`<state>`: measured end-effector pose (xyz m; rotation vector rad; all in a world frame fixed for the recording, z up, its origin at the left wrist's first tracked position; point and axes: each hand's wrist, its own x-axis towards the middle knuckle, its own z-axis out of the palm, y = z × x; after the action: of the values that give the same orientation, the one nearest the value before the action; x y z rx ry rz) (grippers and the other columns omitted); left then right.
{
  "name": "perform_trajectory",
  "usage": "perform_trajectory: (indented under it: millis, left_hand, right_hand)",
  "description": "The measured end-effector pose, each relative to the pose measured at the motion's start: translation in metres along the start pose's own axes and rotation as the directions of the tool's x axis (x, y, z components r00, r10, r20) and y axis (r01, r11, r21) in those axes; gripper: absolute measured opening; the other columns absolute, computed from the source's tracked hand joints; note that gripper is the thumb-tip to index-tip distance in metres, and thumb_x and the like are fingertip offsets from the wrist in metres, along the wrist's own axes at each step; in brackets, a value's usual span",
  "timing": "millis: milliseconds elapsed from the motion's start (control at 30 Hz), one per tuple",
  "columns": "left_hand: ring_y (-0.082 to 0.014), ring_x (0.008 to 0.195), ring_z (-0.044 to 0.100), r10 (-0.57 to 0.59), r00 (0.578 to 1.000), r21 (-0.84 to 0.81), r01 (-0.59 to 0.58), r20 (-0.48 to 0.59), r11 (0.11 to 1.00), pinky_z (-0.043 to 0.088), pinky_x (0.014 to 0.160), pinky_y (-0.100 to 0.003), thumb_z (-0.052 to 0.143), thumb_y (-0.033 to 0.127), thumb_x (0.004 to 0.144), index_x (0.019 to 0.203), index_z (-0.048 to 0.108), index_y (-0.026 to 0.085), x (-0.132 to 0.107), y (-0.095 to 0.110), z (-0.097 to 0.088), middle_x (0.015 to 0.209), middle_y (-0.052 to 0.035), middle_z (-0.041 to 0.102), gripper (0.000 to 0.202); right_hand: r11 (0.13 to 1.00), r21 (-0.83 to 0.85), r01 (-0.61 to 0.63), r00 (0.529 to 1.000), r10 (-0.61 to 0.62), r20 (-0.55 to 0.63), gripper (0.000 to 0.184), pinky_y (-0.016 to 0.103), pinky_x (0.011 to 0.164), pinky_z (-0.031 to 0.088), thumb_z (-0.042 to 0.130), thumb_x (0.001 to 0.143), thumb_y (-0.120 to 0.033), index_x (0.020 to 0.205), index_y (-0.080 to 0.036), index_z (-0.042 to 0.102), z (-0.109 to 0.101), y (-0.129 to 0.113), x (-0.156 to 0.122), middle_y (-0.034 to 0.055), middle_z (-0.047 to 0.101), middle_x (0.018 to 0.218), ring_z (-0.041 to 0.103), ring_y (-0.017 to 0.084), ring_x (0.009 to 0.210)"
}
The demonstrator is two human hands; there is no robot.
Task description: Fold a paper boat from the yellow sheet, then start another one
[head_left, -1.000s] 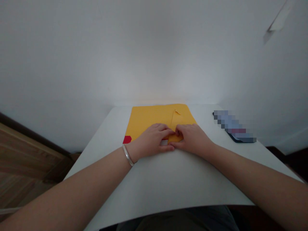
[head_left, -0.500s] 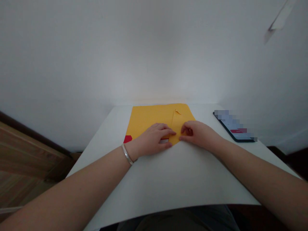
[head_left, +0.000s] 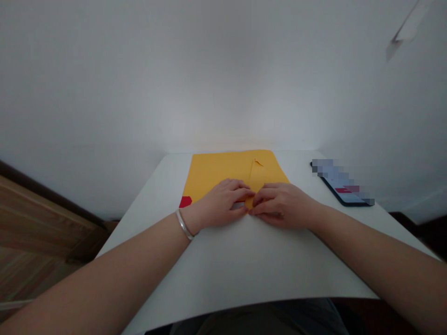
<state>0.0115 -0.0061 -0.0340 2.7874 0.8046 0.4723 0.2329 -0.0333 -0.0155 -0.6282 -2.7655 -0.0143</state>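
Note:
A yellow sheet of paper lies on the white table, with a folded-over part and a small raised tear on its right half. A red patch marks its near left corner. My left hand, with a silver bangle at the wrist, rests on the near part of the sheet, thumb and forefinger apart at the fold. My right hand has its fingertips closed on the near edge of the folded part, close to the left fingertips. The fingers hide much of that edge.
A phone with a lit, partly blurred screen lies at the right of the white table. Behind the table rises a pale wall. Wooden panelling stands at the lower left.
My right hand has moved left and toward me along the paper's near edge, up to the left fingertips. The left hand stays in place.

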Motion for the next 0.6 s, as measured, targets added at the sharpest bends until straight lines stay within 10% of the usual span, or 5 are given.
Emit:
perform_trajectory:
  millis: [600]
  left_hand:
    - [-0.0249,0.116,0.049,0.006,1.000,-0.025,-0.005,0.026,1.000,0.037,0.103,-0.041,0.058,0.032,0.082,0.124,0.057,0.019,-0.0005,-0.0047,0.0012,0.124,-0.0103,0.055,0.044]
  right_hand:
    - [0.989,-0.034,-0.142,0.987,0.144,0.068,0.018,0.030,0.071,0.047,0.055,0.081,-0.022,0.082,-0.021,0.072,-0.0080,0.0019,-0.0024,0.0030,0.069,0.087,0.062,0.016,0.079]
